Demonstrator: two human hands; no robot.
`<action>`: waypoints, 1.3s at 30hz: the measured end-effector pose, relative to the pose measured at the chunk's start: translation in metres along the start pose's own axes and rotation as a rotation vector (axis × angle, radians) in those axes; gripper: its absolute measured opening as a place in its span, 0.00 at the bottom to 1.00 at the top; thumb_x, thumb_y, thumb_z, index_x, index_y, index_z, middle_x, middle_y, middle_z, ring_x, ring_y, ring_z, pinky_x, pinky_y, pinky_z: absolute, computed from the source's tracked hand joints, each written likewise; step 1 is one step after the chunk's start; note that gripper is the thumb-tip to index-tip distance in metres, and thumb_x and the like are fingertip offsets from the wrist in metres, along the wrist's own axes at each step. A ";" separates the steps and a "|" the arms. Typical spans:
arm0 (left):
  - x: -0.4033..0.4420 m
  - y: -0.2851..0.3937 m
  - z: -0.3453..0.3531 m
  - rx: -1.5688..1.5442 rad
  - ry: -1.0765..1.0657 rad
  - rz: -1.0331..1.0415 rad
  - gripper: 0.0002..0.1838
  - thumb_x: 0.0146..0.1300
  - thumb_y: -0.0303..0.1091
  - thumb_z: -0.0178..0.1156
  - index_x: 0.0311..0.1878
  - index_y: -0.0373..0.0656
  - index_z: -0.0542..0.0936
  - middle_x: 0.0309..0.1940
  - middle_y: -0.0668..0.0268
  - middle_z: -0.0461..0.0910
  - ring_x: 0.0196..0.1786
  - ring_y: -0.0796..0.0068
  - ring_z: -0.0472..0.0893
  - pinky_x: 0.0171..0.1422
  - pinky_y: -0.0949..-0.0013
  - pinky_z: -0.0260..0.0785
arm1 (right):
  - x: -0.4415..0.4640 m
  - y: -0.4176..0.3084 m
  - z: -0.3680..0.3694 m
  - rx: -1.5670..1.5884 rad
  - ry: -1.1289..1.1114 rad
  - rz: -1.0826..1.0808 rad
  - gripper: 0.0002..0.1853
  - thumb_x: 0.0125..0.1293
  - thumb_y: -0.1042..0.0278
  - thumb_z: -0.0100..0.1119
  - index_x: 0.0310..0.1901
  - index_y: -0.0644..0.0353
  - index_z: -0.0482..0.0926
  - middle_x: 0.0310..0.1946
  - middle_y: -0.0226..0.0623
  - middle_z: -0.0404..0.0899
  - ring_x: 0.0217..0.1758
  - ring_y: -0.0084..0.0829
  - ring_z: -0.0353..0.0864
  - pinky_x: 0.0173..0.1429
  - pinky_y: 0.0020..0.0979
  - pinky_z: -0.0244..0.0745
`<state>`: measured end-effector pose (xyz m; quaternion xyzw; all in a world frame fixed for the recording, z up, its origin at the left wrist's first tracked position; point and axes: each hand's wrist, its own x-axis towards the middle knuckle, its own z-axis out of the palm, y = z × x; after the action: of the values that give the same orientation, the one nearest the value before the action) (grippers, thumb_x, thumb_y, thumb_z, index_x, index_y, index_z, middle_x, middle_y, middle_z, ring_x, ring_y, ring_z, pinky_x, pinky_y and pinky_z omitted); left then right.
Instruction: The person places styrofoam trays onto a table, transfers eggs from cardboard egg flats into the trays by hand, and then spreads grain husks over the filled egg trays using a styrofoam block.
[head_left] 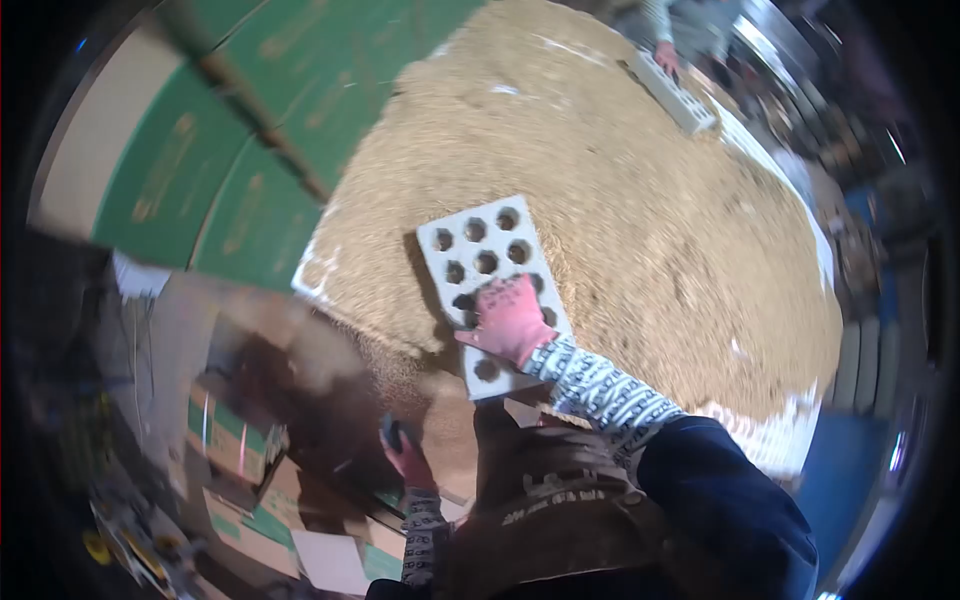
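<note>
My right hand (508, 320), in a pink glove, grips a white tray with rows of round holes (486, 240). The fingers press on its face, hiding some of the holes. The tray lies tilted on a heap of tan, grain-like loose material (640, 230), close to the edge nearest me. Low and to the left, my left hand (408, 462) hangs away from the tray. A small dark object (390, 430) shows at its fingers; blur hides what it is.
At the upper right, another person's hand (666, 56) rests on a similar holed tray (680, 98). Green printed cartons (290, 60) border the heap at the upper left, with a blurred pole (250, 110) before them. Cardboard pieces (240, 445) lie at the lower left.
</note>
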<state>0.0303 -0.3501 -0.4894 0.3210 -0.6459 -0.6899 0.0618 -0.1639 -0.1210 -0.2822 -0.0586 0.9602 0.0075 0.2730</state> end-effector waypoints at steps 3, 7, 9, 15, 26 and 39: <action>0.048 0.018 -0.003 0.137 -0.017 0.200 0.22 0.68 0.29 0.51 0.63 0.29 0.65 0.55 0.57 0.73 0.56 0.67 0.73 0.64 0.66 0.63 | -0.061 0.066 0.049 0.043 0.139 0.258 0.44 0.59 0.28 0.45 0.59 0.66 0.70 0.60 0.51 0.69 0.65 0.43 0.67 0.70 0.44 0.52; 0.065 0.097 0.046 -0.020 -0.047 0.324 0.20 0.68 0.29 0.50 0.60 0.28 0.68 0.54 0.55 0.74 0.54 0.66 0.75 0.64 0.66 0.64 | -0.148 0.149 0.049 0.332 0.066 0.722 0.37 0.58 0.31 0.49 0.52 0.61 0.77 0.51 0.43 0.77 0.55 0.36 0.75 0.59 0.45 0.57; 0.066 0.122 0.077 -0.002 -0.154 0.388 0.20 0.68 0.29 0.49 0.61 0.29 0.67 0.56 0.56 0.72 0.57 0.67 0.73 0.65 0.67 0.63 | -0.168 0.176 0.055 0.312 0.117 0.874 0.36 0.58 0.30 0.49 0.49 0.60 0.78 0.43 0.40 0.80 0.49 0.36 0.78 0.58 0.43 0.58; -0.007 0.147 0.157 -0.139 -0.680 -0.187 0.30 0.65 0.28 0.54 0.69 0.38 0.58 0.65 0.57 0.63 0.66 0.64 0.65 0.70 0.63 0.58 | -0.110 0.082 0.014 0.659 0.575 0.344 0.35 0.56 0.43 0.60 0.55 0.64 0.71 0.54 0.52 0.70 0.58 0.48 0.68 0.64 0.43 0.60; 0.120 0.268 0.247 1.443 -0.265 0.856 0.42 0.49 0.42 0.66 0.70 0.55 0.62 0.56 0.45 0.69 0.63 0.48 0.65 0.65 0.54 0.61 | -0.113 0.147 0.085 0.799 0.872 0.102 0.30 0.59 0.60 0.61 0.63 0.57 0.66 0.63 0.48 0.64 0.65 0.50 0.63 0.69 0.44 0.59; 0.016 0.198 0.501 1.565 -1.072 0.958 0.31 0.59 0.53 0.54 0.63 0.48 0.70 0.55 0.55 0.76 0.62 0.56 0.71 0.64 0.58 0.64 | -0.257 0.258 0.187 0.784 0.975 0.740 0.19 0.61 0.75 0.53 0.55 0.64 0.73 0.56 0.47 0.72 0.60 0.46 0.70 0.66 0.41 0.62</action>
<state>-0.3088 0.0372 -0.3312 -0.3625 -0.9118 -0.0373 -0.1895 0.1214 0.1716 -0.3110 0.3756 0.8618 -0.2721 -0.2052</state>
